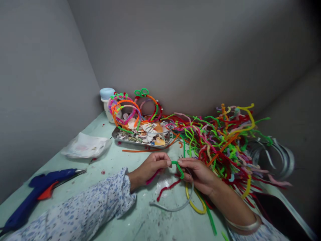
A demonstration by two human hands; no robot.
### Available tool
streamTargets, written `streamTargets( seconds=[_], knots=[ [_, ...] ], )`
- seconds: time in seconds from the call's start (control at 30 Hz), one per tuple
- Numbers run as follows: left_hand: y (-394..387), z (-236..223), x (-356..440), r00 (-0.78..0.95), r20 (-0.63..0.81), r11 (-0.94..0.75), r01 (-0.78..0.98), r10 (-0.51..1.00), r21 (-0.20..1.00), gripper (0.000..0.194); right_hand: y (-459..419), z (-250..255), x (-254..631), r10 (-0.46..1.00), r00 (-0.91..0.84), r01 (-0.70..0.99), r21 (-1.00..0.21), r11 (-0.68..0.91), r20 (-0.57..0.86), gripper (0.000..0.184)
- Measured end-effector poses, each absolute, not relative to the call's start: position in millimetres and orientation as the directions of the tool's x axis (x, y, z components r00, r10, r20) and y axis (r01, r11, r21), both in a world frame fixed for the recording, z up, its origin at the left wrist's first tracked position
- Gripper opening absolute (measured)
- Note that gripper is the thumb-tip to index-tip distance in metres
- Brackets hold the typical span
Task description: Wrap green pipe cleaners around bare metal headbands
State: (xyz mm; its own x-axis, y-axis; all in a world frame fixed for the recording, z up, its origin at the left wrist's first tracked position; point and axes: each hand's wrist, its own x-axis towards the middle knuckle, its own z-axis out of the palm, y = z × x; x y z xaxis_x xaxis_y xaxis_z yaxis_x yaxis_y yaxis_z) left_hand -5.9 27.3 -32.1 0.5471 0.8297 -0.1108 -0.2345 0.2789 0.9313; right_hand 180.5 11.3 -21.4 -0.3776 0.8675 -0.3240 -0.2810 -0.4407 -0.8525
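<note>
My left hand [152, 165] and my right hand [198, 172] meet over the pale green table [117, 160]. Both pinch a bright green pipe cleaner [178, 167] bent between them. The right hand also holds a grey headband [173, 207] that curves down toward me, and the green pipe cleaner lies against it. A pink pipe cleaner [152, 177] sticks out under my left hand. Red [167, 189] and yellow [194, 204] pipe cleaners lie beneath my right wrist.
A big heap of coloured pipe cleaners [220, 140] lies to the right. A metal tray [140, 139] of shells and finished wrapped headbands [130, 107] stand at the back by a white jar [107, 100]. A blue glue gun [42, 187] lies left, bare headbands [278, 155] far right.
</note>
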Motion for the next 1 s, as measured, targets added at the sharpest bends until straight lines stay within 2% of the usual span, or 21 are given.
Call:
streamTargets(
  seconds=[0.23,0.37,0.47,0.57,0.73,1.0],
  knots=[
    [27.0,-32.8,-5.8,0.546,-0.111,0.287,-0.248,0.831,0.925,0.019,10.6,-20.1,180.1,0.875,-0.363,-0.264,-0.865,-0.426,-0.320,0.025],
    [27.5,-33.9,-6.2,0.543,-0.102,0.302,-0.293,0.834,0.907,0.018,10.0,-24.6,179.1,0.905,-0.331,-0.214,-0.913,-0.346,-0.266,0.029],
    [28.2,-33.5,-6.6,0.551,-0.093,0.315,-0.323,0.829,0.892,0.018,6.9,-29.7,177.6,0.955,-0.244,-0.150,-0.967,-0.207,-0.166,0.027],
    [28.9,-33.1,-6.9,0.547,-0.082,0.315,-0.348,0.833,0.883,0.018,1.8,-32.3,176.2,0.985,-0.171,0.014,-1.000,0.000,-0.003,0.025],
    [30.1,-34.2,-6.8,0.554,-0.082,0.331,-0.366,0.829,0.870,0.016,-0.3,-35.6,176.7,0.950,-0.139,0.183,-0.936,0.301,0.278,0.022],
    [30.8,-35.3,-6.0,0.558,-0.085,0.323,-0.343,0.826,0.882,0.017,5.5,-43.7,178.0,0.898,-0.130,0.334,-0.835,0.438,0.420,0.019]
  ],
)
